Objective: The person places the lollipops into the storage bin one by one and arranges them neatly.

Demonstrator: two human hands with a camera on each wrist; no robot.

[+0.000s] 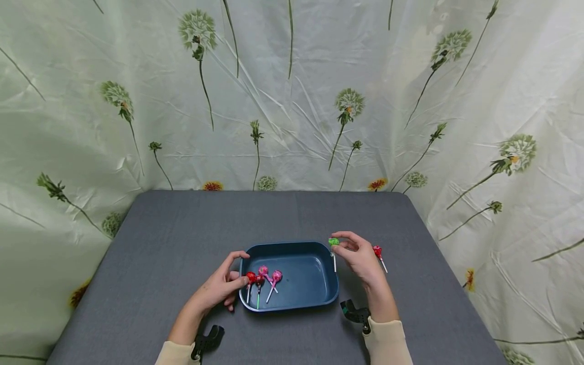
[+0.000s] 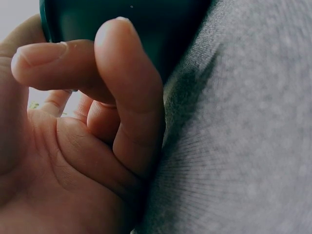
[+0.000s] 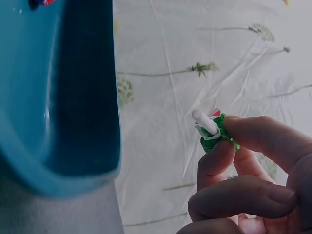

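Observation:
My right hand (image 1: 360, 257) pinches a green-wrapped lollipop (image 1: 334, 242) between thumb and fingers, over the right end of a blue tray (image 1: 292, 307). Its white stick hangs down in the head view; in the right wrist view the stick of the green lollipop (image 3: 208, 124) points toward the camera. At the tray's left end, my left hand (image 1: 216, 286) grips the rim, thumb over the edge and index finger along the corner. Close by the thumb lie several lollipops inside the tray, among them a red one (image 1: 251, 277) and a pink one (image 1: 277, 276). The left wrist view shows curled fingers (image 2: 131, 97) against the tray.
Another red lollipop (image 1: 377, 251) lies on the grey cloth-covered table (image 1: 205, 218), just right of my right hand. A flower-printed curtain (image 1: 292, 101) hangs behind and at both sides of the table. Each wrist wears a black band mount (image 1: 356, 313).

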